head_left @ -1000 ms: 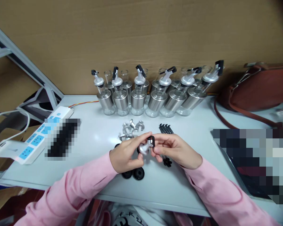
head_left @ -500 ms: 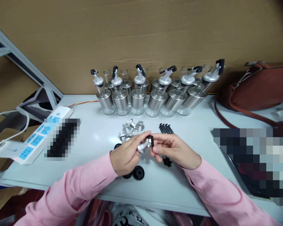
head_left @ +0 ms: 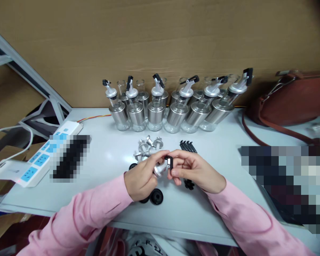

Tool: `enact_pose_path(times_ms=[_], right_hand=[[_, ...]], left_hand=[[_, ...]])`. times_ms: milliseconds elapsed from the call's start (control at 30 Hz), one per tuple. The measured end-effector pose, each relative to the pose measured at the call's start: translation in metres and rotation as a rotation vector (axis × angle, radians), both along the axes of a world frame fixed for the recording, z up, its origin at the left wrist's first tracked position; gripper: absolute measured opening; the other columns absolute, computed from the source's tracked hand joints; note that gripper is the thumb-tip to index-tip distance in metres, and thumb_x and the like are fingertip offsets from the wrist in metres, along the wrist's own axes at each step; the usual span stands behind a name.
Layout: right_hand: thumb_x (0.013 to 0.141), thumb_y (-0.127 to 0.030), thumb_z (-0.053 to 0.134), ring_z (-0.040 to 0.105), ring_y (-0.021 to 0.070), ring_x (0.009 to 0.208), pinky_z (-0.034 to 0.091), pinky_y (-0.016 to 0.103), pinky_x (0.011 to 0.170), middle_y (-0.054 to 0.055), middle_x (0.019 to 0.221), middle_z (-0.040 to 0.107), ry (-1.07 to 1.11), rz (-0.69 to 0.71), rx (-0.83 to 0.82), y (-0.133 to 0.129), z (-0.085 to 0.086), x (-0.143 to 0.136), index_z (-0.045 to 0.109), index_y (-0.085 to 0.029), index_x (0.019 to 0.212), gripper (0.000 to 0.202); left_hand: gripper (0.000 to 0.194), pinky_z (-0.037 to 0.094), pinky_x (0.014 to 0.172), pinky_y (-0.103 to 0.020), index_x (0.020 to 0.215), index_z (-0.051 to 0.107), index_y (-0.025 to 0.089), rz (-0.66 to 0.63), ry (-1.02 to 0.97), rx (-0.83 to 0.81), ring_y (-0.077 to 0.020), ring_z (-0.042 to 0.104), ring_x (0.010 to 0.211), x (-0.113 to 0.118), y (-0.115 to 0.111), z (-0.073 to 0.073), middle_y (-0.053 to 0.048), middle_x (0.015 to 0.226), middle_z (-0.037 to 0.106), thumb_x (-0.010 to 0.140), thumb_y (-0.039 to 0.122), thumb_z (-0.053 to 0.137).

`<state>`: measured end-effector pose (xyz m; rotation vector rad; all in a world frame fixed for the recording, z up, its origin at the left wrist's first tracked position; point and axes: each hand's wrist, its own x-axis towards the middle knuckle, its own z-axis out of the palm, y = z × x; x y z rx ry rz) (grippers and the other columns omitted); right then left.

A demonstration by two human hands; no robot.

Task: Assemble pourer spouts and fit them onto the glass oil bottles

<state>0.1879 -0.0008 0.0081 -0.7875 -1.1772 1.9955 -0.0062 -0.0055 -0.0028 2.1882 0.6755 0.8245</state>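
Observation:
My left hand (head_left: pixel 141 176) is closed around a silver pourer spout (head_left: pixel 158 169), held tilted over the table. A black flip cap (head_left: pixel 171 164) sits at the spout's tip, pinched between the thumb and fingers of my right hand (head_left: pixel 196 170). Behind my left hand lies a small heap of silver pourer spouts (head_left: pixel 149 145). Several slim black levers (head_left: pixel 188 145) lie side by side beyond my right hand. Close to my left wrist are round black stoppers (head_left: pixel 156 196), one partly hidden. Small black parts (head_left: pixel 189 184) lie partly covered under my right hand.
Glass bottles with steel sleeves (head_left: pixel 156 113) stand in rows at the back, the front ones topped with pourers. A white power strip (head_left: pixel 40 160) lies left, a brown handbag (head_left: pixel 296 97) right. Cardboard (head_left: pixel 176 42) rises behind the grey-white table (head_left: pixel 101 142).
The spout and its black cap have turned slightly and shifted a little to the left. Both hands keep their grip, and my right hand has moved slightly left.

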Motion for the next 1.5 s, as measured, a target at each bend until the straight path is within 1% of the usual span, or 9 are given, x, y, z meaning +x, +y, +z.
enact_pose_path(times_ms=[167, 533, 633, 767, 900, 1000, 1133, 1300, 1500], right_hand=[[0.068, -0.023, 0.074, 0.059, 0.0055, 0.046, 0.046, 0.018, 0.047, -0.002, 0.062, 0.068, -0.026, 0.015, -0.009, 0.000, 0.003, 0.002, 0.054, -0.014, 0.094, 0.033], [0.069, -0.026, 0.074, 0.059, 0.0072, 0.045, 0.045, 0.019, 0.045, -0.002, 0.061, 0.068, 0.040, 0.066, -0.050, -0.001, 0.003, 0.005, 0.053, -0.015, 0.093, 0.034], [0.069, -0.025, 0.074, 0.060, 0.0077, 0.049, 0.046, 0.020, 0.050, -0.002, 0.064, 0.067, 0.041, 0.074, -0.035, -0.001, 0.002, 0.007, 0.055, -0.016, 0.095, 0.033], [0.063, -0.024, 0.078, 0.059, 0.0085, 0.066, 0.047, 0.023, 0.066, -0.002, 0.075, 0.063, -0.034, -0.005, 0.060, 0.001, 0.001, 0.007, 0.063, -0.017, 0.090, 0.031], [0.060, -0.027, 0.079, 0.053, 0.0108, 0.071, 0.044, 0.025, 0.065, 0.000, 0.079, 0.057, -0.131, -0.089, 0.245, 0.003, 0.004, 0.006, 0.068, -0.018, 0.082, 0.027], [0.059, -0.027, 0.080, 0.051, 0.0118, 0.069, 0.043, 0.027, 0.067, 0.000, 0.075, 0.056, -0.165, -0.104, 0.310, 0.003, 0.006, 0.006, 0.067, -0.017, 0.077, 0.024], [0.059, -0.025, 0.080, 0.051, 0.0109, 0.067, 0.044, 0.027, 0.069, -0.001, 0.070, 0.056, -0.160, -0.116, 0.280, 0.001, 0.005, 0.005, 0.065, -0.016, 0.073, 0.023], [0.057, -0.027, 0.080, 0.054, 0.0096, 0.060, 0.047, 0.025, 0.062, -0.003, 0.066, 0.057, -0.130, -0.106, 0.113, -0.001, 0.002, 0.000, 0.063, -0.017, 0.079, 0.029], [0.055, -0.028, 0.080, 0.053, 0.0079, 0.053, 0.045, 0.023, 0.055, -0.005, 0.059, 0.056, -0.153, -0.129, 0.091, -0.001, 0.005, -0.006, 0.062, -0.016, 0.074, 0.029]], left_hand=[[0.064, 0.044, 0.093, -0.036, 0.134, 0.025, 0.018, -0.012, 0.031, 0.011, -0.0203, 0.051, 0.109, 0.001, 0.000, 0.001, -0.009, 0.122, 0.049, 0.071, 0.007, 0.034], [0.064, 0.050, 0.081, -0.029, 0.131, 0.027, 0.018, -0.007, 0.003, 0.106, -0.0179, 0.059, 0.091, 0.004, 0.002, 0.005, -0.007, 0.103, 0.058, 0.069, 0.008, 0.038], [0.063, 0.051, 0.079, -0.028, 0.131, 0.028, 0.018, -0.004, 0.004, 0.126, -0.0176, 0.060, 0.089, 0.003, 0.003, 0.003, -0.007, 0.100, 0.058, 0.069, 0.010, 0.039], [0.061, 0.051, 0.081, -0.027, 0.129, 0.029, 0.020, -0.004, 0.014, 0.134, -0.0172, 0.060, 0.091, 0.002, 0.003, 0.002, -0.007, 0.109, 0.057, 0.070, 0.010, 0.040], [0.060, 0.050, 0.081, -0.026, 0.128, 0.030, 0.020, -0.014, 0.012, 0.124, -0.0172, 0.060, 0.092, 0.002, 0.003, 0.004, -0.007, 0.108, 0.057, 0.070, 0.011, 0.040], [0.060, 0.050, 0.080, -0.026, 0.127, 0.030, 0.022, -0.028, 0.010, 0.105, -0.0169, 0.060, 0.091, 0.002, 0.002, 0.005, -0.006, 0.107, 0.058, 0.069, 0.010, 0.040], [0.059, 0.050, 0.078, -0.025, 0.127, 0.030, 0.022, -0.023, 0.015, 0.095, -0.0163, 0.060, 0.088, 0.002, 0.003, 0.004, -0.005, 0.102, 0.058, 0.070, 0.012, 0.040], [0.060, 0.049, 0.079, -0.028, 0.129, 0.027, 0.019, 0.016, 0.030, 0.089, -0.0176, 0.058, 0.088, 0.002, 0.002, 0.001, -0.007, 0.100, 0.055, 0.071, 0.013, 0.038], [0.061, 0.048, 0.082, -0.034, 0.131, 0.024, 0.016, 0.002, 0.028, 0.063, -0.0204, 0.055, 0.094, 0.002, 0.000, 0.000, -0.009, 0.103, 0.052, 0.071, 0.012, 0.035]])
